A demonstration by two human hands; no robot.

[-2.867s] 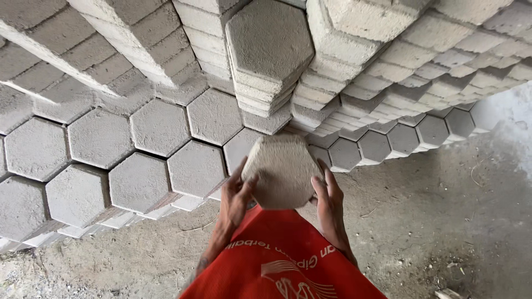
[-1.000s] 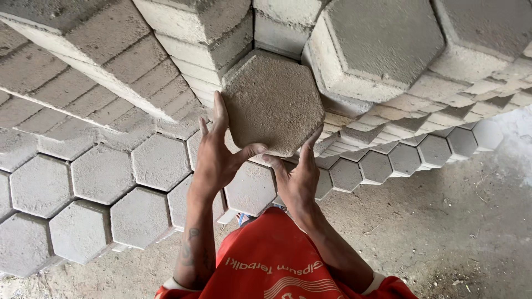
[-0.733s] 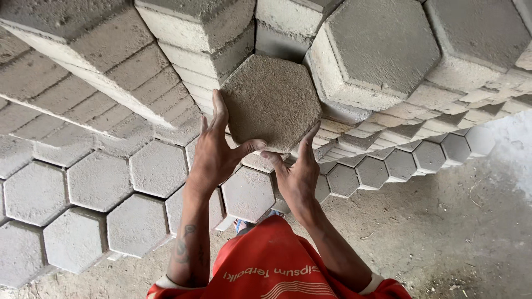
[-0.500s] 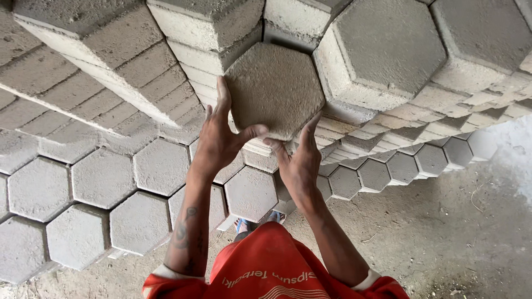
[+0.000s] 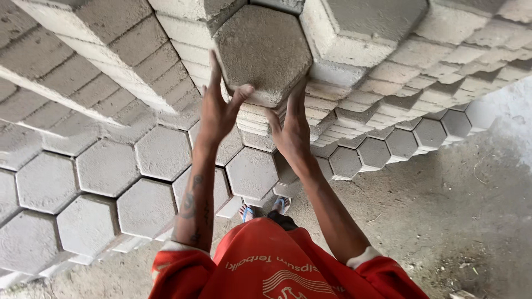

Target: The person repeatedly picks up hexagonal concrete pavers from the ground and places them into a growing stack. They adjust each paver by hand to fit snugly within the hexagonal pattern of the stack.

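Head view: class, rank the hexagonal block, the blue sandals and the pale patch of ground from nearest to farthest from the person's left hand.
1. Hexagonal block: held in the left hand, above.
2. Blue sandals: below, between the arms.
3. Pale patch of ground: far right.

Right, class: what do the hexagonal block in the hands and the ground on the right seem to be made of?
Hexagonal block: probably cast concrete, grey and matt, with a coarse, sandy face and slightly crumbly edges. It is held by the left hand and the right hand.
Ground: apparently packed earth or rough cement, dusty grey-brown, uneven and littered with small debris; which one is unclear.
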